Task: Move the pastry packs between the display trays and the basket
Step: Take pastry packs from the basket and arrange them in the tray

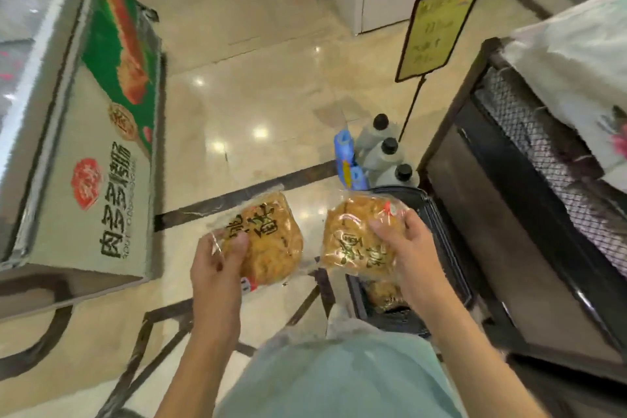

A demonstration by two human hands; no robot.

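Two pastry packs are in the air at once, one per hand, above a glossy tiled floor (258, 85). The left hand (217, 268) grips the left pack (264, 241) at its near edge, thumb lying over the printed top and fingers curled beneath. The right hand (407, 248) holds the right pack (356, 237) from its right side, fingers wrapped over the top face. This pack hangs directly above the dark basket (444, 248) on the floor by the person's feet; the left pack sits just beside it, over open floor, not touching.

One more pack (385, 293) lies inside the basket, partly hidden under the right wrist. No display tray is clearly identifiable; a printed carton (112, 132) lies on the counter at left, and a dark mesh-fronted stand (529, 153) with a white cloth is at right. Blue-and-grey bottles (380, 153) cluster on the floor beyond the basket.

Handling judgement: each pack looks light, since one hand carries it without strain. The film wrap is thin, crinkly and probably slick, so a pinch on loose film alone may slip. The round pastry inside looks flaky and brittle. It is best held flat, with fingers spread under the disc and thumb on top, squeezing little. Set it down rather than dropping it, as crumbling at the rim seems the main risk.
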